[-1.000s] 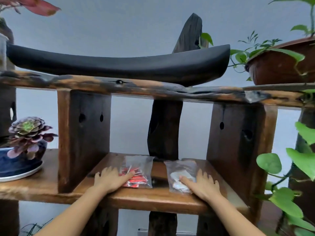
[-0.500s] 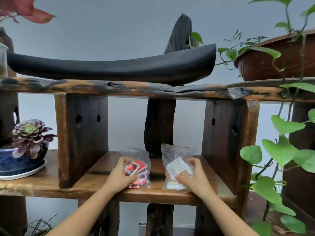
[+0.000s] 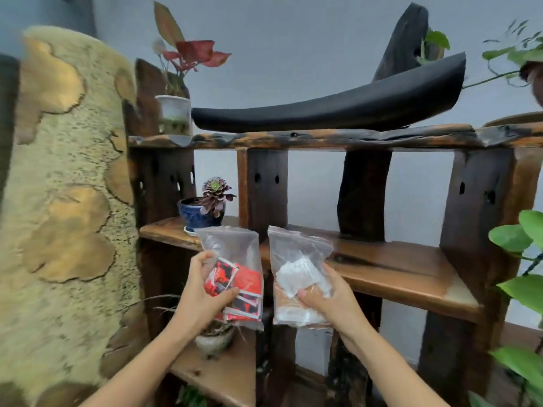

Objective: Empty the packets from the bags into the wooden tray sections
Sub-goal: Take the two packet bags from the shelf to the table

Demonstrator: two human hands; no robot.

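Both bags now lifted clear of the shelf (image 3: 390,268): left hand (image 3: 202,292) fingers clenched on red bag (image 3: 235,277), right hand (image 3: 326,298) on white bag (image 3: 296,268); emptying still ahead.

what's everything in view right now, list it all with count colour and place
red bag: 1, clear with red, black and white packets, in the left hand's grip, in front of the shelf
white bag: 1, clear with white packets, in the right hand's grip, beside the red bag
shelf: 1, dark brown wood, centre and right
black piece: 1, black, curved, on the top board
succulent: 1, purple and green, in a blue pot on the middle board, left
red plant: 1, red leaves, in a white pot, top left
low pot: 1, pale, on the lower board below the bags
vines: green, right edge
trunk: 1, tan, rough, left
left hand: 1, holding the red bag
right hand: 1, holding the white bag
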